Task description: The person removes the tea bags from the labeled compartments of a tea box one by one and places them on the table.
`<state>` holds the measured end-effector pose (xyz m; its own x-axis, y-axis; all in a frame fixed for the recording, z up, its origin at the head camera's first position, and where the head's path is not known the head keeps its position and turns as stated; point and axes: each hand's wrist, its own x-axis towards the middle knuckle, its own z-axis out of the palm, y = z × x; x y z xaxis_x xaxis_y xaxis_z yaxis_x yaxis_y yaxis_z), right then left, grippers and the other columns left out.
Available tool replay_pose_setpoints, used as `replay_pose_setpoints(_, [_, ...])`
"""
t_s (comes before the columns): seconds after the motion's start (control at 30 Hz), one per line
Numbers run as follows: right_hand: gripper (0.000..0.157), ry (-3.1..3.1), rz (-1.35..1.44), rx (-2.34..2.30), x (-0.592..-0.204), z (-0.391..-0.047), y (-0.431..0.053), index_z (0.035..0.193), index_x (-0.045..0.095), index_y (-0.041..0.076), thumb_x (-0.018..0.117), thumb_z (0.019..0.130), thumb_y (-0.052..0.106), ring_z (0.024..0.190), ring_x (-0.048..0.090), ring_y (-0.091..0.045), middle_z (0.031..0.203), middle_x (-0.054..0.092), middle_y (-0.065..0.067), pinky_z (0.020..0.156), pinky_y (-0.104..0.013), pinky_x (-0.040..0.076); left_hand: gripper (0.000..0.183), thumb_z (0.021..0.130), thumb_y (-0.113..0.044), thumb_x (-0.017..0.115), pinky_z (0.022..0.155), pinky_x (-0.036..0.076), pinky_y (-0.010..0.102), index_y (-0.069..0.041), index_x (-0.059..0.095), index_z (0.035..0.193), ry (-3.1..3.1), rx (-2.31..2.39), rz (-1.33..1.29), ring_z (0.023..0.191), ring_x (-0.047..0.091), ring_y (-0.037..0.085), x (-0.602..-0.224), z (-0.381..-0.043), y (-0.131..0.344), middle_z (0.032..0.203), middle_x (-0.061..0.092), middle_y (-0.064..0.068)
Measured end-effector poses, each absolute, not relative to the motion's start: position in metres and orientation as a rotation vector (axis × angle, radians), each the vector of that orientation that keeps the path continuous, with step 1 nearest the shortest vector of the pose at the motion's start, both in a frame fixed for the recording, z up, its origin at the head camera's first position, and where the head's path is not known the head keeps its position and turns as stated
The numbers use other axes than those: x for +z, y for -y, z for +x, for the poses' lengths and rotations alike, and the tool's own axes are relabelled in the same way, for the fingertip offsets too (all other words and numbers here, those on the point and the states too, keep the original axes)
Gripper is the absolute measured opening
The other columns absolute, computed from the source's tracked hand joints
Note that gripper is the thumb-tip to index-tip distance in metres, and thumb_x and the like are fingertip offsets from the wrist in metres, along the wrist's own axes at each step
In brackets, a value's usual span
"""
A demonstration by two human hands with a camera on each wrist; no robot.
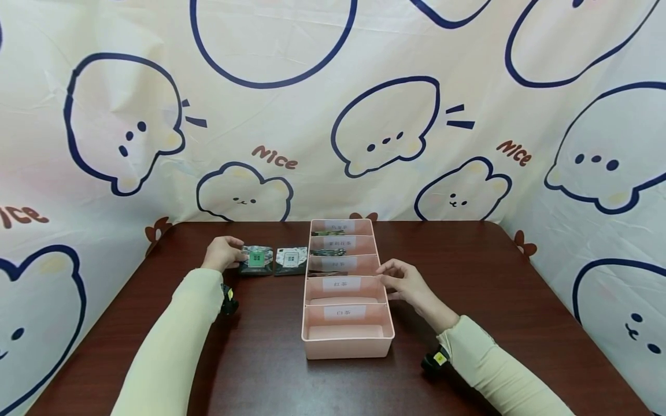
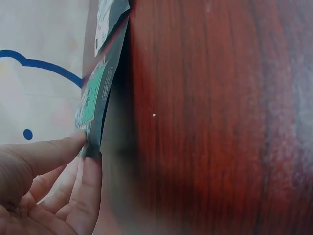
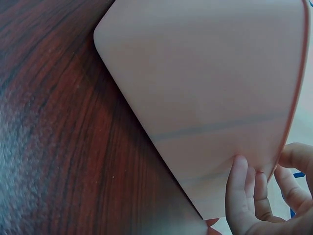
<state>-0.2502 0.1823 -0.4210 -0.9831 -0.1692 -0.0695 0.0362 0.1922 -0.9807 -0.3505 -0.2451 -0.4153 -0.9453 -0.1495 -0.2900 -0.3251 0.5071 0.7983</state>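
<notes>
My left hand [image 1: 224,253] pinches the left edge of a dark tea sachet with a green label [image 1: 257,260], thumb on top and fingers beneath. In the left wrist view this sachet [image 2: 97,105] is tilted, its near edge raised off the wood. Just right of it lies a second dark tea sachet with a white label [image 1: 291,260]. A long pink divided box [image 1: 347,349] stands to the right of both. My right hand [image 1: 408,283] grips its right rim, with several fingers against the outer wall [image 3: 205,78].
Paper labels with Chinese writing [image 1: 341,283] mark the box's compartments. Dark sachets [image 1: 328,252] show in the back three. The brown wooden table [image 1: 250,358] ends at a cartoon-printed cloth [image 1: 312,127] behind it.
</notes>
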Motion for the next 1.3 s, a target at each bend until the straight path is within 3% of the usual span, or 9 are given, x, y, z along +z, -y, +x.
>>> replay_pose_setpoints(0.23, [0.023, -2.314, -0.106, -1.879, -0.422, -0.25, -0.182, 0.111, 0.061, -0.002, 0.063, 0.092, 0.009, 0.078, 0.065, -0.016, 0.09, 0.055, -0.006, 0.066, -0.037, 0.059, 0.044, 0.088, -0.001, 0.068, 0.084, 0.057, 0.038, 0.0, 0.055, 0.13, -2.584, 1.361, -0.433, 0.106, 0.062, 0.033, -0.421, -0.352, 0.245, 0.131, 0.05, 0.024])
replay_pose_setpoints(0.47, [0.03, -2.27, -0.182, -1.909, -0.421, -0.249, -0.183, 0.114, 0.055, -0.01, 0.063, 0.092, 0.009, 0.078, 0.065, -0.015, 0.087, 0.055, -0.005, 0.068, -0.037, 0.059, 0.046, 0.087, 0.0, 0.067, 0.086, 0.056, 0.04, 0.002, 0.055, 0.131, -2.607, 1.342, -0.384, 0.109, 0.062, 0.037, -0.426, -0.352, 0.248, 0.135, 0.049, 0.027])
replay_pose_setpoints(1.3, [0.025, -2.277, -0.158, -1.916, -0.421, -0.249, -0.181, 0.111, 0.058, -0.006, 0.064, 0.091, 0.009, 0.079, 0.065, -0.015, 0.086, 0.056, -0.004, 0.068, -0.04, 0.059, 0.045, 0.089, -0.003, 0.067, 0.096, 0.05, 0.045, 0.002, 0.055, 0.132, -2.578, 1.34, -0.404, 0.116, 0.058, 0.039, -0.43, -0.353, 0.25, 0.14, 0.046, 0.026])
